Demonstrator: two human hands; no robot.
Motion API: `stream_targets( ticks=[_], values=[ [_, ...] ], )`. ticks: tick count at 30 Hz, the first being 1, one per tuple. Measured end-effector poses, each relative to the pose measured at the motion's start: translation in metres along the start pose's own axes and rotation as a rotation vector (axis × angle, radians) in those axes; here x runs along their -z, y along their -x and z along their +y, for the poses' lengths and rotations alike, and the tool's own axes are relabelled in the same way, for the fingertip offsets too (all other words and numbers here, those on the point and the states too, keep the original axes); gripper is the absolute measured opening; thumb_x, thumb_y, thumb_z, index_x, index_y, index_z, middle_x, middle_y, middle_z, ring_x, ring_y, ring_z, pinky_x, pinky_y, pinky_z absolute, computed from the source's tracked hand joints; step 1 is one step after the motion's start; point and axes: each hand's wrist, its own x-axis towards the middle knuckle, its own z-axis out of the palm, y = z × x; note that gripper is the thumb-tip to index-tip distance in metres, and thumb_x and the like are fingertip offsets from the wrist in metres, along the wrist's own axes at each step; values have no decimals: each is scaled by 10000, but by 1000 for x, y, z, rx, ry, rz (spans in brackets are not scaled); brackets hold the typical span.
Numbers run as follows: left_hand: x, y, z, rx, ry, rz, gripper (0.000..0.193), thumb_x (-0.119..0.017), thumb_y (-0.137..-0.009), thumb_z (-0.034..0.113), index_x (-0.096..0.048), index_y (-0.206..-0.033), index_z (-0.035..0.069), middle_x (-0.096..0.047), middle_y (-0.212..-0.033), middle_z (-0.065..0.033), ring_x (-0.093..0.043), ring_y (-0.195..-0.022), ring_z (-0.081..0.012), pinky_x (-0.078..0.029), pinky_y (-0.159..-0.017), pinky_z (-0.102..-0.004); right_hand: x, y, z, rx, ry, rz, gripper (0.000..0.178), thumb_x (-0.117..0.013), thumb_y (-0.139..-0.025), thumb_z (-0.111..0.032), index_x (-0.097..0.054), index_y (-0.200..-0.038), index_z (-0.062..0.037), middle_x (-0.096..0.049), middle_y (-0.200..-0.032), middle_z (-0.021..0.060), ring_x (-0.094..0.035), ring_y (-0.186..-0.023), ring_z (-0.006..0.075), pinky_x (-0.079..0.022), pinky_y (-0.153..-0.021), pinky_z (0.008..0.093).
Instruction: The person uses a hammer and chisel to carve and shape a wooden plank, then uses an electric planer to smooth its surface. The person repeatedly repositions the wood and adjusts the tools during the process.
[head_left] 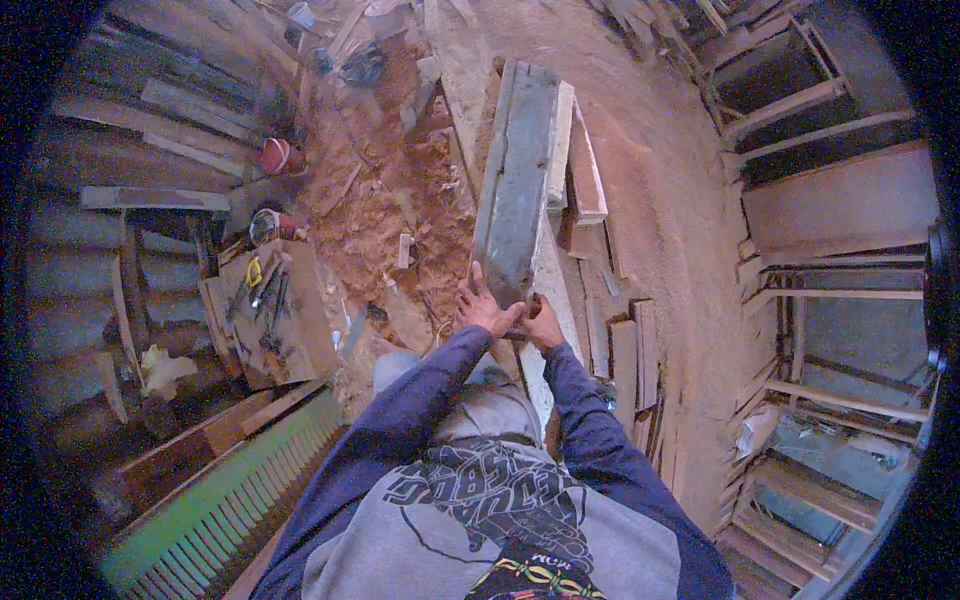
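A long grey slab [517, 180] with a raised strip along its left side stretches away in front of me; whether it is wood or metal I cannot tell. My left hand [487, 309] rests on its near end, fingers spread over the left edge and thumb reaching toward the right hand. At the near right corner, my right hand [541, 325] has its fingers bent round the edge, the fingertips partly hidden. Against the slab's right side lie a pale board [562, 140] and a brown-sided one [588, 180].
Reddish sawdust [370, 170] covers the ground left of the slab. Hand tools lie on a wooden box [300, 325] at left, near a red bucket [281, 157]. A green slatted panel [230, 490] stands lower left. Wooden frames [840, 300] line the right. Offcuts [622, 360] lie beside my right arm.
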Motion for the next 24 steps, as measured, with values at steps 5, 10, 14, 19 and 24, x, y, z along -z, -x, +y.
stream_targets(
  ticks=[5,10,14,19,24],
  values=[
    [37,-5,-5,102,-149,66,1451,-797,-577,731,165,-1566,280,-156,-1571,-328,-187,-1454,-501,-167,-1160,-631,-53,2,-7,-37,-192,0,519,-755,-833,-88,-507,-1284,-16,-643,-1156,95,-630,-1046,203,-522,-915,354],
    [75,-18,-32,39,-155,92,1485,-825,-487,754,80,-1581,319,-193,-1557,-283,-240,-1420,-510,-235,-1133,-637,-106,1,-10,-95,-569,-12,448,-759,-777,-55,-605,-1197,-32,-674,-1130,108,-670,-956,248,-561,-840,376],
    [81,-16,-34,28,-184,99,1491,-817,-476,769,49,-1589,286,-140,-1574,-287,-212,-1430,-514,-211,-1142,-638,-123,-6,8,-28,-658,-122,355,-719,-832,-57,-640,-1176,-25,-683,-1138,107,-674,-992,265,-575,-819,367],
    [55,-8,-22,102,-306,142,1568,-763,-448,850,89,-1588,193,-78,-1629,-247,-23,-1506,-442,-5,-1174,-639,-113,4,-12,98,-402,-187,446,-744,-829,-86,-568,-1223,24,-651,-1167,109,-635,-1082,262,-525,-940,375],
    [57,-36,-35,-25,112,-5,1466,-849,-509,705,-34,-1575,113,-276,-1536,-268,-302,-1419,-411,-276,-1157,-527,-88,61,-87,89,-3,35,738,-812,-788,-252,-432,-1340,58,-564,-1302,183,-538,-1231,296,-432,-1059,398]
  ],
)
